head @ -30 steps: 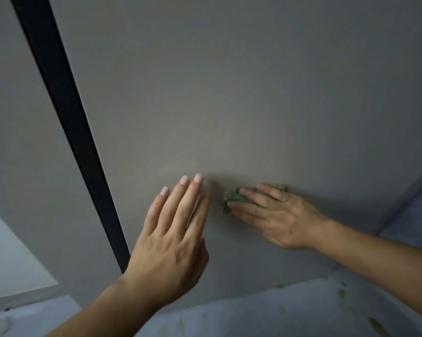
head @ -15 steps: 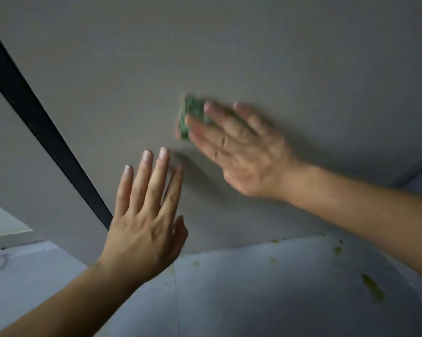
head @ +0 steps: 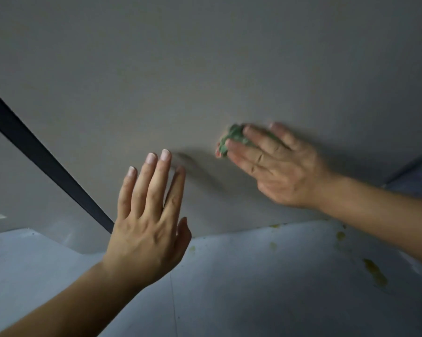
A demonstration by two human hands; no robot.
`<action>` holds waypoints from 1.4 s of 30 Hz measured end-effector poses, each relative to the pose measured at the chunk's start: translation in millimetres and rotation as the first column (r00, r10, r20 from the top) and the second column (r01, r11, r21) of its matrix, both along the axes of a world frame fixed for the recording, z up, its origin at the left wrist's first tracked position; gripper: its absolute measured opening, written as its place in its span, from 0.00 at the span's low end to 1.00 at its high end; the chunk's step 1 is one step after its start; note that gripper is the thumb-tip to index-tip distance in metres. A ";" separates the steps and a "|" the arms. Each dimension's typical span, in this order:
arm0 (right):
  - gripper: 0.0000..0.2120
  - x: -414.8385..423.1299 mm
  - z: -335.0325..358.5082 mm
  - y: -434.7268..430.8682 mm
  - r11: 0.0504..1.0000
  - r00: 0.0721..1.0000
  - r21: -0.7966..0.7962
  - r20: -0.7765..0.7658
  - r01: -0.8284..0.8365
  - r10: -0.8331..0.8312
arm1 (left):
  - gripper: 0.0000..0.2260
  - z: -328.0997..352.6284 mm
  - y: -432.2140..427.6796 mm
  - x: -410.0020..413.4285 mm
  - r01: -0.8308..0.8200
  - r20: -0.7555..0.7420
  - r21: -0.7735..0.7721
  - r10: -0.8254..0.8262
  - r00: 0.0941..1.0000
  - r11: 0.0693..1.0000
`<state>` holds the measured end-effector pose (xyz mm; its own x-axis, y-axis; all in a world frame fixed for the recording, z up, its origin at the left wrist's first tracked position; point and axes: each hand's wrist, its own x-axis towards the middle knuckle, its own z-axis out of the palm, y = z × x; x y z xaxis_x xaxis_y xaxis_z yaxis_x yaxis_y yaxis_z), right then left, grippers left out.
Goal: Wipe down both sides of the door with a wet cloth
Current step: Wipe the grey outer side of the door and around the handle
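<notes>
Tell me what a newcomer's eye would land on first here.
The green cloth stands out, pressed to the grey door by the flat right hand, right of centre. The left hand is open at lower centre, a black strip slants at left, yellow stains mark the floor lower right.

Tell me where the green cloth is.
In the head view, the green cloth sits right of centre, pressed against the door under the fingers of the right hand, right of the left hand.
</notes>
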<state>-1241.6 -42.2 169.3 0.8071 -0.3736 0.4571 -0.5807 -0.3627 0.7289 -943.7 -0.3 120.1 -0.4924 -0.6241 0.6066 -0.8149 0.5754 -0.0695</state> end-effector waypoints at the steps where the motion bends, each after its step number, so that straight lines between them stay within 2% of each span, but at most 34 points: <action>1: 0.34 -1.9 -4.3 -0.3 0.999 0.995 -0.029 0.103 0.022 -0.019 | 0.38 -3.4 0.9 -2.9 0.021 0.006 0.007 -0.021 1.000 1.000; 3: 0.35 -3.2 -27.8 3.1 0.998 0.973 -0.014 0.224 0.057 -0.053 | 0.39 -10.9 2.5 -8.9 0.042 0.023 0.031 -0.043 0.999 0.999; 4: 0.35 -3.8 -46.6 6.9 0.998 0.975 0.024 0.212 0.059 -0.063 | 0.39 -14.7 3.7 -10.7 0.044 0.031 0.043 -0.045 0.999 0.998; 8: 0.31 -11.3 -126.7 25.0 0.967 0.999 0.253 -0.018 0.034 -0.030 | 0.39 -29.8 2.4 -7.9 0.032 0.065 0.073 -0.037 0.997 0.997; 11: 0.31 -12.2 -156.0 30.9 0.947 0.998 0.316 0.007 0.057 -0.062 | 0.39 -38.5 0.4 -1.9 0.030 0.069 0.081 -0.035 0.997 0.996; 17: 0.30 -14.2 -175.4 28.2 0.940 0.997 0.337 0.032 0.055 -0.070 | 0.38 -53.6 4.7 -6.1 0.013 0.068 0.130 -0.022 0.997 0.991; 19: 0.30 -20.3 -193.0 33.5 0.921 0.998 0.385 -0.060 0.056 -0.036 | 0.37 -60.7 8.2 -10.2 0.046 0.051 0.136 -0.054 0.997 0.990; 21: 0.33 -28.8 -212.5 41.2 0.905 0.968 0.390 -0.237 0.168 -0.077 | 0.36 -68.4 9.4 -11.6 0.065 0.032 0.138 -0.070 0.997 0.988; 23: 0.33 -33.0 -229.6 47.3 0.896 0.935 0.357 -0.320 0.266 -0.150 | 0.35 -76.9 10.3 -12.5 0.069 0.014 0.141 -0.071 0.997 0.988; 27: 0.29 -32.7 -238.0 54.9 0.876 0.929 0.367 -0.310 0.313 -0.202 | 0.34 -91.2 22.9 -12.8 0.084 0.018 0.203 -0.089 0.996 0.976; 30: 0.28 -34.2 -225.7 55.4 0.896 0.936 0.322 -0.271 0.307 -0.223 | 0.34 -93.7 29.3 -15.6 0.090 0.038 0.226 -0.101 0.994 0.970; 32: 0.30 -33.0 -217.8 57.3 0.907 0.944 0.283 -0.201 0.311 -0.261 | 0.34 -91.9 28.4 -17.8 0.092 0.045 0.236 -0.105 0.993 0.967; 34: 0.32 -32.1 -204.3 61.4 0.892 0.935 0.289 -0.043 0.348 -0.351 | 0.34 -88.8 24.7 -19.5 0.095 0.047 0.244 -0.110 0.993 0.965; 36: 0.35 -27.3 -191.1 69.0 0.852 0.859 0.342 0.190 0.395 -0.475 | 0.34 -85.6 21.5 -22.5 0.098 0.047 0.249 -0.113 0.992 0.964; 38: 0.39 -17.3 -183.1 78.1 0.772 0.689 0.445 0.375 0.454 -0.621 | 0.33 -79.9 19.6 -29.0 0.111 0.034 0.268 -0.125 0.992 0.957; 40: 0.41 1.3 -179.4 82.1 0.690 0.397 0.579 0.564 0.434 -0.724 | 0.33 -70.5 17.3 -38.7 0.129 0.026 0.316 -0.144 0.989 0.940; 41: 0.41 13.1 -177.1 79.4 0.700 0.213 0.628 0.674 0.339 -0.708 | 0.32 -65.7 16.5 -43.8 0.133 0.023 0.349 -0.151 0.988 0.928; 42: 0.40 24.4 -173.7 75.2 0.750 0.024 0.627 0.764 0.210 -0.645 | 0.32 -61.5 16.6 -48.4 0.133 0.020 0.382 -0.152 0.988 0.915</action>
